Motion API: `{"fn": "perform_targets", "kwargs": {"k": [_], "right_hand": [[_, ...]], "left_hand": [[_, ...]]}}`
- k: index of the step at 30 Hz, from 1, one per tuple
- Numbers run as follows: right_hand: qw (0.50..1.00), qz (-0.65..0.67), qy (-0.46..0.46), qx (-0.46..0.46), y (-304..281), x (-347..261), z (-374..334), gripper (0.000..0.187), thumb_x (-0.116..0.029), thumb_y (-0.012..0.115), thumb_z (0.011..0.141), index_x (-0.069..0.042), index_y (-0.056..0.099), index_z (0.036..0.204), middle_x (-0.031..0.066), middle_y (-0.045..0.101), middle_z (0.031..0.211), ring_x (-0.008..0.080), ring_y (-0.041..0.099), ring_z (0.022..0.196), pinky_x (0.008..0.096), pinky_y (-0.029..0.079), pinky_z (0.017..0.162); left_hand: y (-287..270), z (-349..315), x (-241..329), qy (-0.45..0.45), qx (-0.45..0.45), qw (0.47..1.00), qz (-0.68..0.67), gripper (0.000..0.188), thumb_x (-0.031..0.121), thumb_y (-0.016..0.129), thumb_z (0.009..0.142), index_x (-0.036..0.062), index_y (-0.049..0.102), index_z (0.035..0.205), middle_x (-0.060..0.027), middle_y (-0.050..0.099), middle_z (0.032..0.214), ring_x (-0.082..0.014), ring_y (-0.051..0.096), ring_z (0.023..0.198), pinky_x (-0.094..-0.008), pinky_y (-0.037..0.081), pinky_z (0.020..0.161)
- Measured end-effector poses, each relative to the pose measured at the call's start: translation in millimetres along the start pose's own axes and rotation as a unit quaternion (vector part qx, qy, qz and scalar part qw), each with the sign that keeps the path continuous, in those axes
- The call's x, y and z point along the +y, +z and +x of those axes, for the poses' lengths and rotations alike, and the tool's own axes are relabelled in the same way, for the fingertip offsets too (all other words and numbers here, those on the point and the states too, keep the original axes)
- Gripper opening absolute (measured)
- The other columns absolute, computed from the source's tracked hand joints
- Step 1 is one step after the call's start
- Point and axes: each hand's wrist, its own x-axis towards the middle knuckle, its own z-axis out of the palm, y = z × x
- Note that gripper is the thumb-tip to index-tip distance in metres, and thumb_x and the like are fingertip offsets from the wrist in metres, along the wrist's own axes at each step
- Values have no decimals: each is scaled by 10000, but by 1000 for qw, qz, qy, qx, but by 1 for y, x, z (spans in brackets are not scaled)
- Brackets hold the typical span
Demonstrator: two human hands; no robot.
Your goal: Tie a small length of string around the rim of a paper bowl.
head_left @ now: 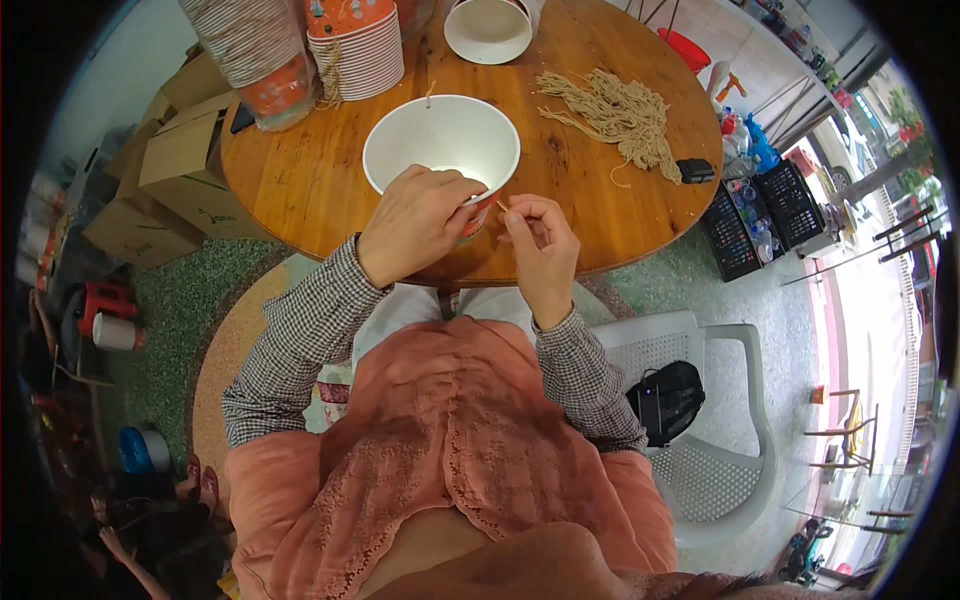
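Note:
A large paper bucket (pixel 440 130), white inside and orange-red outside, stands near the table's front edge with its mouth toward me. A short piece of tan cord (pixel 430 92) sticks up at its far rim. My left hand (pixel 418 222) is closed over the bucket's near rim, thumb and fingers on either side of the wall. Just right of that rim, my right hand (pixel 545 250) pinches the end of a thin tan cord (pixel 503 206) between thumb and forefinger. Where this cord meets the bucket wall is too small to make out.
Nested orange buckets (pixel 357 60) and a plastic-wrapped stack (pixel 255 65) stand back left. Another white bucket (pixel 488 32) is at the back. A heap of tan cords (pixel 615 112) lies right, beside a small black object (pixel 695 170). A plastic chair (pixel 715 465) holds a black bag (pixel 668 403).

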Motion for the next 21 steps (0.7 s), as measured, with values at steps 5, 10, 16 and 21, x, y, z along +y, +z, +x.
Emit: {"fn": "perform_targets", "kwargs": {"k": [5,10,16,21], "right_hand": [[1000,20,-6,-2,-1,7,0,83,4,579,889,40,563,962,61,571,1037,71,566,792,204,483,705],[1000,30,-4,4,-3,0,0,87,4,582,888,39,563,965,58,573,1025,68,564,792,199,478,706],[997,29,-72,-1,4,-14,2,84,-8,590,884,29,569,957,75,560,1050,86,566,842,212,483,720],[994,-14,-110,-7,13,-26,7,89,-16,602,873,28,570,944,92,560,1060,115,579,851,239,494,742]], "left_hand": [[-4,3,3,-35,-53,998,-27,211,57,572,827,10,625,1026,-129,653,892,-328,595,814,-383,461,736],[-11,6,-4,-64,-69,991,-99,199,36,570,836,-8,627,1022,-152,657,882,-300,623,762,-348,492,666],[-34,6,-13,-197,-78,923,-321,158,100,555,932,-27,617,1003,-14,612,804,-67,556,728,-234,474,650],[-41,5,-15,-181,-88,924,-325,167,86,537,939,-34,608,1030,-2,610,856,-59,548,769,-229,474,695]]}}
